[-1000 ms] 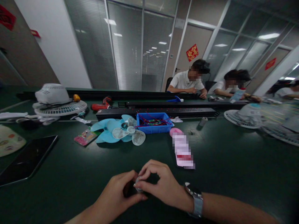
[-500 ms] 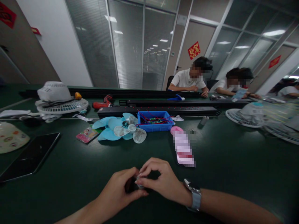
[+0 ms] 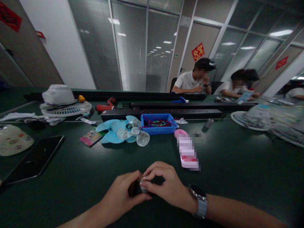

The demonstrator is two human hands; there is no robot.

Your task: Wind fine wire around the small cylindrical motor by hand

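Low in the middle of the head view, my left hand (image 3: 122, 193) curls its thumb and fingers around a small silvery round piece (image 3: 143, 186). From the other side, my right hand (image 3: 165, 183) pinches the same piece between thumb and fingertips. Most of it is hidden by the fingers, so its exact kind does not show. A watch (image 3: 199, 198) circles my right wrist. Beyond the hands lies a pink phone-shaped thing (image 3: 187, 152), partly blurred out.
Light-blue fan blades (image 3: 114, 131) lie beside a blue bin (image 3: 158, 129) of wires and circuit boards. Farther out are a red power drill (image 3: 105, 106), a metal cylinder (image 3: 209, 123), a black tablet (image 3: 35, 160) and a white fan part (image 3: 59, 95). Two co-workers sit across the table.
My hands keep the same grip on the silvery piece, almost unmoved. The whole view has shifted slightly. Across the table, one co-worker has raised a hand to the face.
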